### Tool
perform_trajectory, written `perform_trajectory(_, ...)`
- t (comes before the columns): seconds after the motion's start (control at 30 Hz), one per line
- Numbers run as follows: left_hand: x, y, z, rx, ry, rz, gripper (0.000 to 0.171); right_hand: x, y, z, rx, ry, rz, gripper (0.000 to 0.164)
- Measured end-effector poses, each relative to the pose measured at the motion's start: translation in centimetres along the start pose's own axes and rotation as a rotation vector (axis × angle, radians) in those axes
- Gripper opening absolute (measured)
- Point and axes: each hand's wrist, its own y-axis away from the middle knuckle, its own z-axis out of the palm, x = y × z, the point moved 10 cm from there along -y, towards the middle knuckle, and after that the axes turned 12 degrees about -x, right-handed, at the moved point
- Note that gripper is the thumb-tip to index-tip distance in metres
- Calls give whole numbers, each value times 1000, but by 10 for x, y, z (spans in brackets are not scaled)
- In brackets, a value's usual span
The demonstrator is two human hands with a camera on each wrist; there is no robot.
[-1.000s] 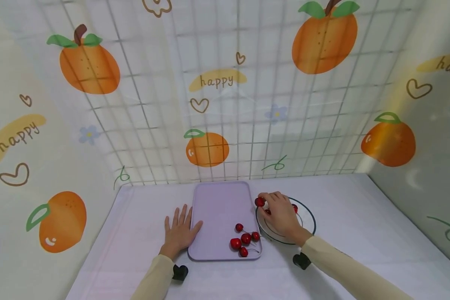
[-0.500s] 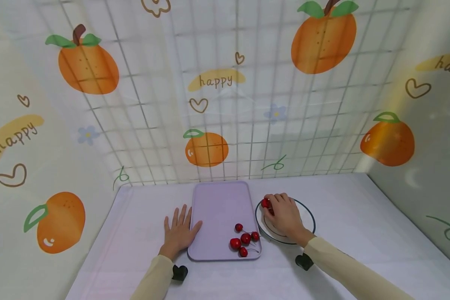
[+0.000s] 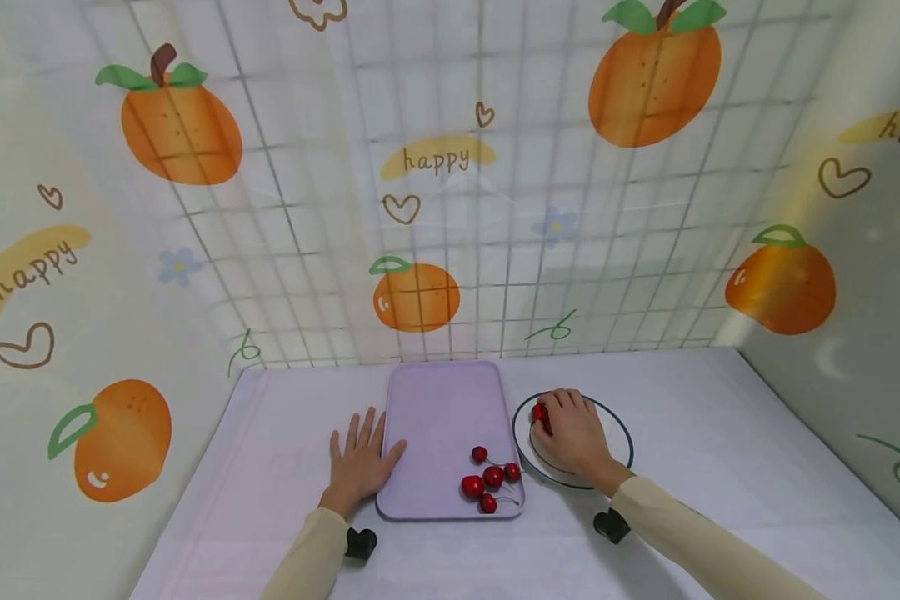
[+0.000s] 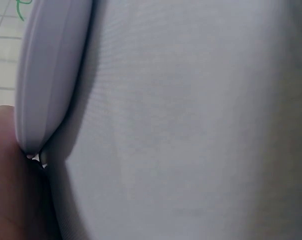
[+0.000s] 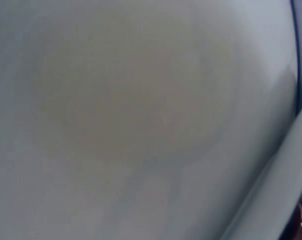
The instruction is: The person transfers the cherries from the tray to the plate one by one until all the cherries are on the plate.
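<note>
My left hand lies with straight, spread fingers on the table, its thumb over the left rim of a lilac tray. On the right, my right hand reaches over a white plate with a dark rim, fingers curled down and holding a red cherry. The back of this hand hides much of the plate and whatever lies under the palm. Several red cherries with thin stems lie in the tray's near right corner. Part of the left hand shows beside the tray edge in the left wrist view.
A white cloth covers the table, which ends at a curtain printed with oranges at the back and sides. Black heart-shaped pieces sit at both wrists. The plate stands just right of the tray.
My right hand has shifted right and slightly nearer over the plate, and the cherry at its fingertips has moved inward from the plate's left rim. The left hand and tray stay put.
</note>
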Motion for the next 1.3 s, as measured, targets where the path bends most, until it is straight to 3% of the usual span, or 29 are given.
perform_trajectory(0.27, 0, 0, -4, 12, -2, 2, 77, -3, -2, -1, 7, -41, -16, 36)
perform_trajectory(0.6, -7, -9, 6, 14, -5, -6, 82, -29, 7, -2, 39, -86, -148, 30)
perform_trajectory(1.0, -6, -7, 6, 19, -27, -7, 82, -47, 15, 6, -70, -225, -247, 38)
perform_trajectory(1.3, -6, -8, 6, 32, -35, -3, 79, -56, 20, 15, -177, -202, -312, 34)
